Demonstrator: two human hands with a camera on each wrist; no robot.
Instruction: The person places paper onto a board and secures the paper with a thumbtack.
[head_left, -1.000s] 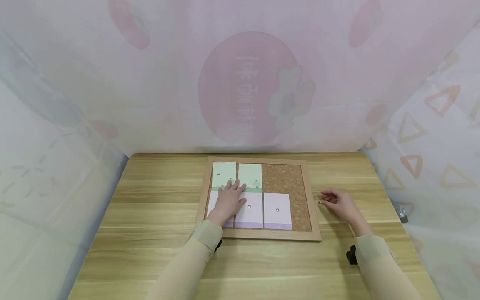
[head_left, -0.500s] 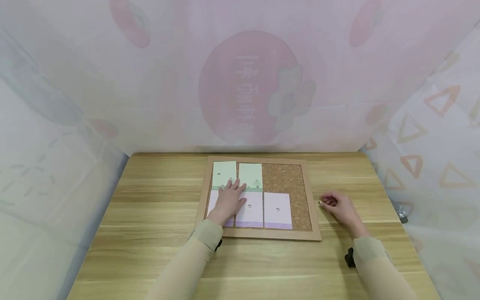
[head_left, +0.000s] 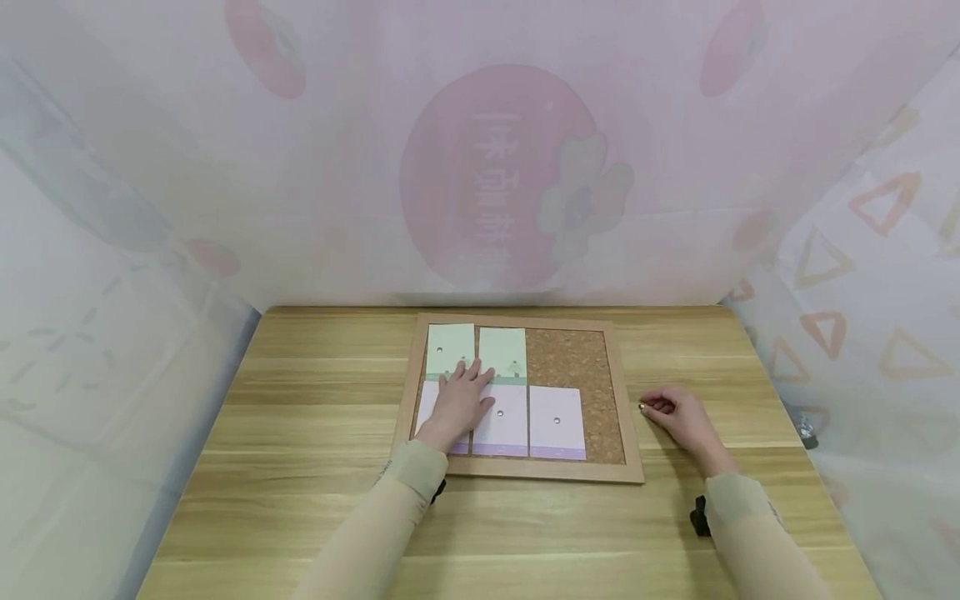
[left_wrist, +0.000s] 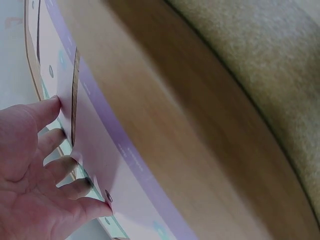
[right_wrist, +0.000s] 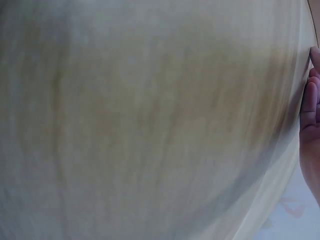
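Note:
My left hand (head_left: pixel 455 406) rests on the cork board (head_left: pixel 573 354) with its fingers spread, over the meeting edges of green and lilac paper cards. Two green-bordered cards, the left one (head_left: pixel 450 337) and the right one (head_left: pixel 502 343), lie at the back. In front are lilac-bordered cards, a middle one (head_left: pixel 500 433) and a right one (head_left: pixel 557 439); a left one is partly under my hand. Small round metal tacks dot the cards. Beyond the board's right frame, my right hand (head_left: pixel 684 423) pinches a small shiny thumbtack (head_left: pixel 641 407) just above the table. The right wrist view catches only part of that hand.
Bare cork shows along the board's right side, inside its wooden frame (head_left: pixel 633 450). The wood-grain table (head_left: pixel 315 417) extends around the board. Printed cloth walls (head_left: pixel 517 183) stand behind and at both sides. A small clear object (head_left: pixel 806 431) sits past the table's right edge.
The right hand's fingers have drawn in slightly around the thumbtack, and the hand stays beside the board. The left hand and the cards have not visibly moved.

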